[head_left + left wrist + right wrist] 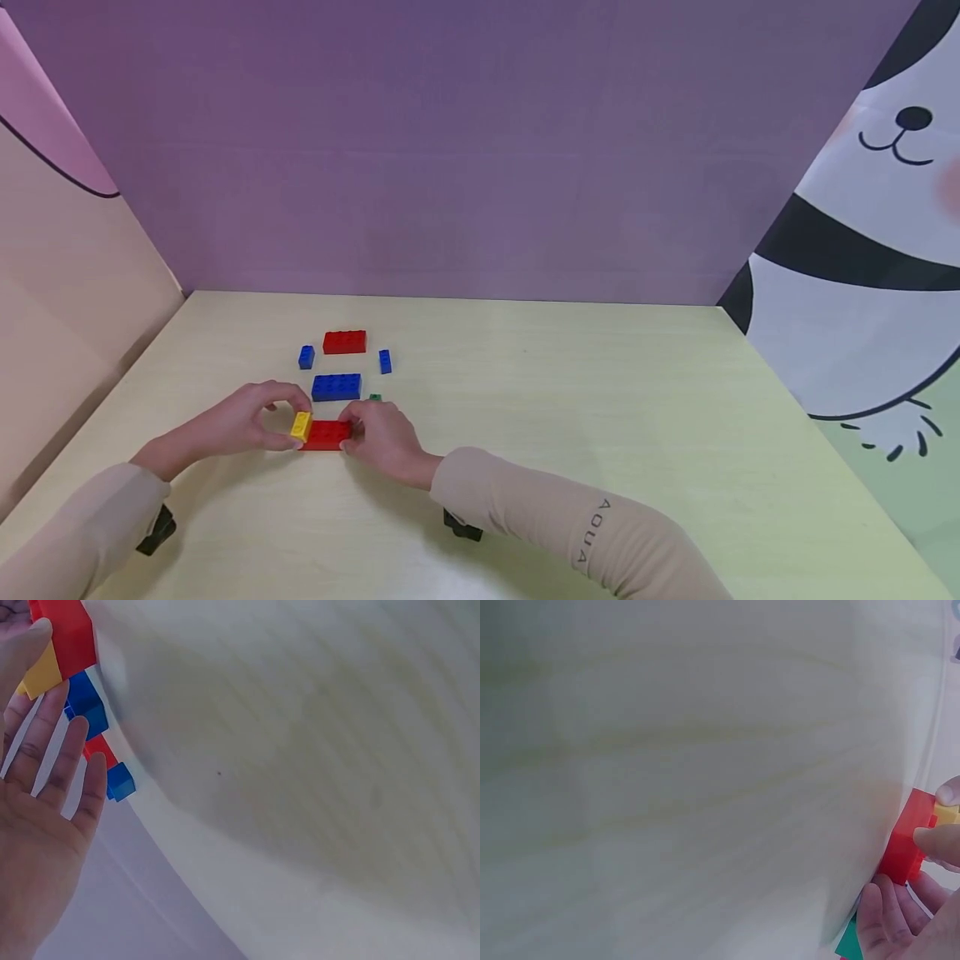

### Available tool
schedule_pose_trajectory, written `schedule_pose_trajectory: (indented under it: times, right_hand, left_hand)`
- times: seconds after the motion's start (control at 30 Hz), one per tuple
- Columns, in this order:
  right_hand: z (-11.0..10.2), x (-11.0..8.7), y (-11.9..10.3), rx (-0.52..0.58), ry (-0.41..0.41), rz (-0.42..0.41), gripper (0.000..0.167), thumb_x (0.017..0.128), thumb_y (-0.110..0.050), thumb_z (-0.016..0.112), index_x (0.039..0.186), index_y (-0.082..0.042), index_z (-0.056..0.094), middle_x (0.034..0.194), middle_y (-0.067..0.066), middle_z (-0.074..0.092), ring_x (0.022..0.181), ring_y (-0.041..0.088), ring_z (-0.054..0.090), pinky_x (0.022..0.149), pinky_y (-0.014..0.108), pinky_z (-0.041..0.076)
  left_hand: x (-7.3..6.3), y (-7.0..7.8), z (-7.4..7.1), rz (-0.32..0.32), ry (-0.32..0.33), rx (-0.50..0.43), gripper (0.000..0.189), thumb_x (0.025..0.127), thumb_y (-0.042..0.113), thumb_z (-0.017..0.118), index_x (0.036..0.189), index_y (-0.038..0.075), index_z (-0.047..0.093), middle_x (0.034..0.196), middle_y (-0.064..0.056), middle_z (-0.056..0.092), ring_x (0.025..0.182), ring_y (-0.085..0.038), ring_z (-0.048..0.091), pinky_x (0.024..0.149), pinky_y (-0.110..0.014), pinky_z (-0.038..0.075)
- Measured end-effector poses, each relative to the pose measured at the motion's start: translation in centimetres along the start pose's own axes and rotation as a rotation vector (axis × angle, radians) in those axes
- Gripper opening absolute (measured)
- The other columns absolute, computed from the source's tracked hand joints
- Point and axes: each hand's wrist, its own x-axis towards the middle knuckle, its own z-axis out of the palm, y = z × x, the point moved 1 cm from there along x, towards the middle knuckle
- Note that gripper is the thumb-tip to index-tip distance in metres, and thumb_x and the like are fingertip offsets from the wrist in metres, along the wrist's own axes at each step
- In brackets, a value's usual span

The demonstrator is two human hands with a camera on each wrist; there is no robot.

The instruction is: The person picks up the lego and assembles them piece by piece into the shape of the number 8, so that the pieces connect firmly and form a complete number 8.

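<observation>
My left hand [243,419] pinches a small yellow toy brick [301,426] between thumb and forefinger, its other fingers spread in the left wrist view. The yellow brick sits at the left end of a long red toy brick [326,435], on its studs as far as the right wrist view shows. My right hand [386,443] grips the right end of that red brick. Just behind lies a blue brick [337,387], and a green brick [375,397] peeks out beyond my right hand, mostly hidden by it.
Farther back on the pale wooden table [600,433] lie another red brick [345,342] and two small blue bricks, one on the left [307,357] and one on the right [385,362]. A purple panel [465,167] stands along the table's back edge.
</observation>
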Motion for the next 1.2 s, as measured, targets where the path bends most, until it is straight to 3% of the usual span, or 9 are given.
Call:
schedule_pose_trajectory:
  times: [0.4, 0.63, 1.2]
  right_hand:
    - [0.11, 0.10, -0.10, -0.005, -0.002, 0.006, 0.026, 0.077, -0.013, 0.073, 0.102, -0.015, 0.065, 0.092, -0.005, 0.066, 0.076, 0.003, 0.054, 0.069, 0.012, 0.046]
    - [0.05, 0.08, -0.15, 0.003, 0.000, 0.005, 0.027, 0.077, -0.013, 0.073, 0.102, -0.014, 0.065, 0.093, -0.004, 0.066, 0.076, 0.003, 0.055, 0.070, 0.012, 0.046]
    - [-0.04, 0.02, -0.13, -0.007, -0.006, 0.011, 0.026, 0.077, -0.013, 0.073, 0.102, -0.015, 0.065, 0.093, -0.005, 0.066, 0.077, 0.002, 0.054, 0.070, 0.012, 0.046]
  left_hand:
    - [-0.05, -0.11, -0.23, 0.018, -0.005, 0.021, 0.039, 0.069, 0.029, 0.079, 0.101, 0.016, 0.060, 0.096, 0.010, 0.060, 0.098, -0.018, 0.053, 0.082, -0.043, 0.048]
    - [-0.03, -0.24, -0.28, -0.009, -0.006, -0.015, 0.039, 0.069, 0.031, 0.079, 0.101, 0.018, 0.061, 0.096, 0.010, 0.060, 0.100, -0.018, 0.053, 0.083, -0.044, 0.047]
    - [-0.24, 0.12, -0.38, 0.001, -0.019, -0.047, 0.037, 0.071, 0.029, 0.077, 0.101, 0.016, 0.060, 0.097, 0.006, 0.061, 0.098, -0.021, 0.054, 0.081, -0.046, 0.046]
